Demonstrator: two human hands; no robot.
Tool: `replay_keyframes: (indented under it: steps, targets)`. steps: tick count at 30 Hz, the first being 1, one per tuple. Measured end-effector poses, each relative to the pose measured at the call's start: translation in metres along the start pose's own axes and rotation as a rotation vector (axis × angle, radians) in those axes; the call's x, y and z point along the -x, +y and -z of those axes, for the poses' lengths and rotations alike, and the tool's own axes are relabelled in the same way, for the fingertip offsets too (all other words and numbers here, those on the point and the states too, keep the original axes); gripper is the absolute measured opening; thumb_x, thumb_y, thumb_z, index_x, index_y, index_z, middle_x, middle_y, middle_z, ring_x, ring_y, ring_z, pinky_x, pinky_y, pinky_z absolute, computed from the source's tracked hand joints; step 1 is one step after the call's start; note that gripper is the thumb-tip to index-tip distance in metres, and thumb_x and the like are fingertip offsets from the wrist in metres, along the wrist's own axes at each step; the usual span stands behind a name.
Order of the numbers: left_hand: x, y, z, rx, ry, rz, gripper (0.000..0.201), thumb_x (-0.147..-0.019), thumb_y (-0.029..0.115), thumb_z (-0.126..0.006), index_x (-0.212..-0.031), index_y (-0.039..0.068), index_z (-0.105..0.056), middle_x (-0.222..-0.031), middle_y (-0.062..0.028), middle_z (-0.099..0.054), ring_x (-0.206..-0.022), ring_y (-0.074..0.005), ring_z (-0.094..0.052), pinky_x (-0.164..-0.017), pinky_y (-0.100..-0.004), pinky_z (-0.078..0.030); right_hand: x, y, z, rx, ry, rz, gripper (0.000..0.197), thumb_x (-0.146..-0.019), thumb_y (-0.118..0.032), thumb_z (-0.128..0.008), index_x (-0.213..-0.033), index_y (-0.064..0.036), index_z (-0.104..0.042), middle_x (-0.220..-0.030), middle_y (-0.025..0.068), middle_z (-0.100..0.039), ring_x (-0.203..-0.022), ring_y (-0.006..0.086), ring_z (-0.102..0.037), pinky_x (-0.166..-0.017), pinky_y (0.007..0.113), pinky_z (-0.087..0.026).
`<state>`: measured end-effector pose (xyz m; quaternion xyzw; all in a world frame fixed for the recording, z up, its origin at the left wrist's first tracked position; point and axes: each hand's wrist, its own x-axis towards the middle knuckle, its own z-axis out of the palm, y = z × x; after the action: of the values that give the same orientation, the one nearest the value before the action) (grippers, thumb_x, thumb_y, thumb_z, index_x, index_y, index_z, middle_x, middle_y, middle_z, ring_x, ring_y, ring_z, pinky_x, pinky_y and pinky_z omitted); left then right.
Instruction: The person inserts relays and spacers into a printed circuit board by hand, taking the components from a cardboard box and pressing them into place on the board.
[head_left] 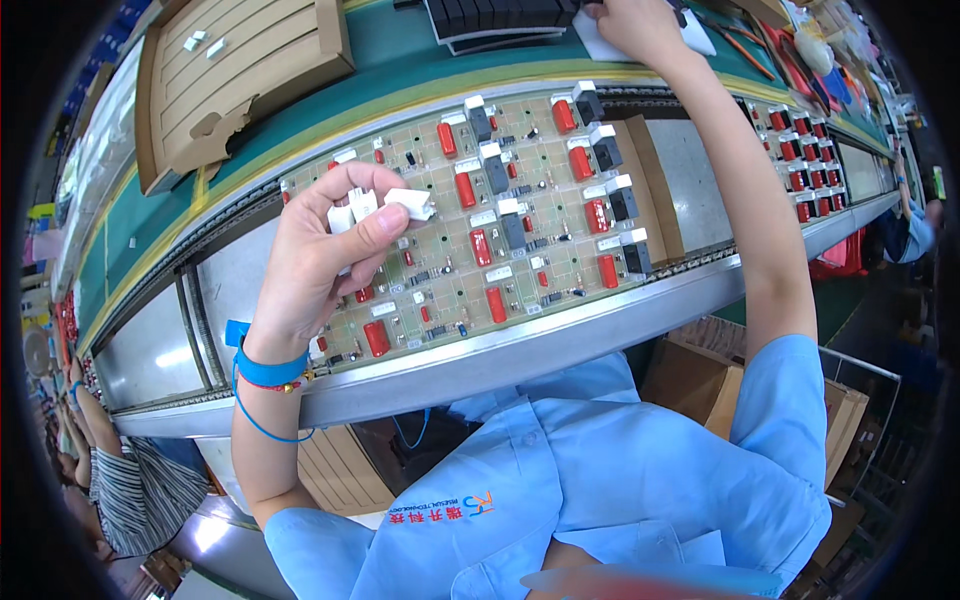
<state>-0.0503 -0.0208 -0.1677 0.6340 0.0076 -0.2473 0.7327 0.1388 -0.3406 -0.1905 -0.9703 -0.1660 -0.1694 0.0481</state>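
My left hand (345,235) is raised over the left part of a circuit board panel (440,290). Its thumb and fingers pinch a small white block-shaped component (408,203) with short metal pins, and a few more white blocks sit within its curled fingers. A blue wrist strap (272,370) with a thin cord circles that wrist. My right hand (640,30) reaches to the far edge, at a white pad (597,42) beside a row of black components (500,18). Its fingertips are mostly cut off by the picture's upper edge. The panel carries red capacitors (480,247) and black blocks (513,230) with white blocks beside them.
The panel lies on a conveyor with metal rails (480,355). At the far left is a cardboard tray (250,70) with a few white blocks (216,47). Pliers (750,50) lie far right, near another populated panel (800,160). Another person's striped sleeve (145,490) shows at left.
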Motion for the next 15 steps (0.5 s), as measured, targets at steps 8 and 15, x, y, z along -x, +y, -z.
replay_keyframes:
  steps: [8,15]
  targets:
    - [0.006,0.005,-0.038,-0.411,0.083,0.008,0.019,-0.082,0.02,-0.073,-0.091,0.006,-0.064,-0.065,0.005,-0.056,-0.054,-0.0005,-0.046,-0.047,-0.018,-0.033,0.037,0.0,0.05,-0.944,0.05,-0.147,0.03,-0.086,-0.012,-0.063,-0.114,-0.0014,-0.062,-0.092,0.0023,-0.063,-0.081,0.0098,-0.058,-0.072,0.024,-0.049]
    - [0.0,-0.016,-0.073,-1.01,0.093,-0.431,0.018,-0.078,0.014,-0.075,-0.089,0.006,-0.063,-0.069,-0.0077,-0.063,-0.054,-0.0181,-0.058,-0.051,-0.0304,-0.045,0.091,-0.006,0.054,-1.042,-0.018,-0.129,0.033,-0.088,-0.016,-0.063,-0.115,0.0017,-0.059,-0.092,0.0035,-0.062,-0.079,0.0086,-0.058,-0.072,0.024,-0.048]
